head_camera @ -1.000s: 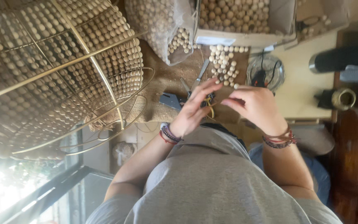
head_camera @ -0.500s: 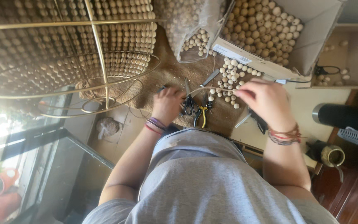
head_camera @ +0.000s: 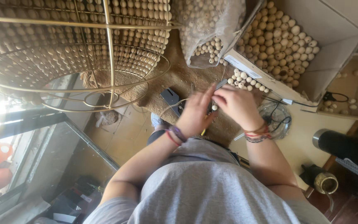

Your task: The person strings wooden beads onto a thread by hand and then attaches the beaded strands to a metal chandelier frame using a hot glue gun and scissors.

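Both hands meet over the brown mat (head_camera: pixel 228 128) on the worktop: the right hand (head_camera: pixel 238 105) has its grip pinching a pale wooden bead (head_camera: pixel 214 107), while the left hand (head_camera: pixel 195 114) steadies beside it, fingers loosely spread. Loose beads (head_camera: pixel 245 81) lie just beyond, near the bead-filled cardboard box (head_camera: pixel 311 29).

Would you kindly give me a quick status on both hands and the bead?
Left hand and right hand close together over the mat. Small wooden bead between their fingertips; grip unclear. Loose beads and tools lie close by.
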